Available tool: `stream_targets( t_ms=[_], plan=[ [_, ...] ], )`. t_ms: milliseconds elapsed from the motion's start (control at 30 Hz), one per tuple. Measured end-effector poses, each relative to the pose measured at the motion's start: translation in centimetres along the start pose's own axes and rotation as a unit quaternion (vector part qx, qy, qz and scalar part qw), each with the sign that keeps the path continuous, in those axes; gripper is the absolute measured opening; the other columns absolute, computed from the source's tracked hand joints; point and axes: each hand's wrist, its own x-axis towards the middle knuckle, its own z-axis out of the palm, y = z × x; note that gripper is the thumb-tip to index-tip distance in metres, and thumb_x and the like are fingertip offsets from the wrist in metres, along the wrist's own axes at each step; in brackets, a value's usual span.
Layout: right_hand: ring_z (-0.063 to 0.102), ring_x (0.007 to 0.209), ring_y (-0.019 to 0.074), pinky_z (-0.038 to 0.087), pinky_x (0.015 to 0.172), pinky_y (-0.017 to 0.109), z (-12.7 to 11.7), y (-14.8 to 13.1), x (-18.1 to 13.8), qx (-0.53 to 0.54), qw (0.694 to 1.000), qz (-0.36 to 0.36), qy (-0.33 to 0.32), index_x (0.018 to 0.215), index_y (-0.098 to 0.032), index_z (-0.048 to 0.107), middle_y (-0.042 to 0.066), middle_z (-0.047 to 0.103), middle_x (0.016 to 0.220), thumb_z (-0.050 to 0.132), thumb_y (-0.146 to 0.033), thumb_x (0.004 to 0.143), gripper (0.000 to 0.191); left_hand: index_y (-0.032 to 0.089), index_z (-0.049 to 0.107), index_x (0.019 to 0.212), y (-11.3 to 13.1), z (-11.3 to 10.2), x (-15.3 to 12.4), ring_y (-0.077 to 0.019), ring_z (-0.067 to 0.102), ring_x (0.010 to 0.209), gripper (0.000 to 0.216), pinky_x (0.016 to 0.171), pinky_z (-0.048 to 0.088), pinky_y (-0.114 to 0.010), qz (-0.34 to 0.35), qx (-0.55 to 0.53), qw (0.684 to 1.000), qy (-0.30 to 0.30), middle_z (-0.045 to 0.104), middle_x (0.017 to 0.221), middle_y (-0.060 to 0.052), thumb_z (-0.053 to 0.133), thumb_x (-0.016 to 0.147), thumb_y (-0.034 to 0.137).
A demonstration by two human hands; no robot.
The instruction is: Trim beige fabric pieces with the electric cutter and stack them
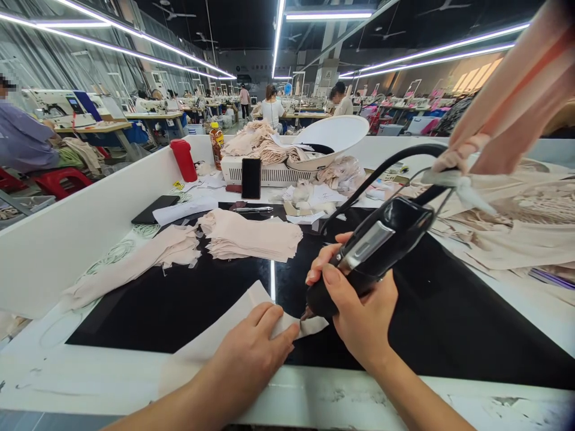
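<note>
In my right hand (pixel 363 317) is a black corded hand tool (pixel 372 245), with my fingers wrapped round its body. A pale metal plate shows on its side. Its narrow metal tip (pixel 308 314) points down at the right end of a white strip (pixel 224 326), which looks like cloth or paper. My left hand (pixel 256 353) lies on this strip, fingers stretched out and pressing it onto the black work surface (pixel 148 317). The fingertips are close to the tool's tip. Part of the strip is hidden under my left hand.
Beyond my hands lie a stack of pale cloth pieces (pixel 251 233) and a loose cloth bundle (pixel 139 263). A phone (pixel 251 178), a red cup (pixel 183 160) and a heaped white basket (pixel 269 172) stand behind. Tied cloth (pixel 516 102) hangs by the tool's cable (pixel 381 164).
</note>
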Motion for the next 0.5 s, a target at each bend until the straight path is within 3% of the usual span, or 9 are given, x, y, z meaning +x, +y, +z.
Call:
stream_targets(
  t_ms=[233, 500],
  plan=[
    [0.065, 0.061, 0.0133, 0.058, 0.057, 0.029, 0.71, 0.11, 0.13, 0.033, 0.999, -0.001, -0.006, 0.109, -0.027, 0.061, -0.005, 0.070, 0.080, 0.080, -0.017, 0.080, 0.037, 0.017, 0.067, 0.122, 0.05, -0.51, 0.16, -0.0278, 0.062, 0.106, 0.020, 0.090, 0.063, -0.041, -0.026, -0.020, 0.999, -0.030, 0.062, 0.110, -0.013, 0.056, 0.105, 0.018],
    [0.066, 0.061, 0.0132, 0.058, 0.057, 0.028, 0.95, 0.33, 0.30, 0.023, 1.000, 0.003, -0.010, 0.109, -0.028, 0.062, -0.006, 0.070, 0.080, 0.078, -0.016, 0.083, 0.033, 0.017, 0.069, 0.121, 0.26, -0.60, 0.26, -0.0290, 0.061, 0.107, 0.021, 0.090, 0.063, -0.042, -0.037, -0.033, 0.999, -0.020, 0.061, 0.109, -0.013, 0.067, 0.100, 0.018]
  ],
)
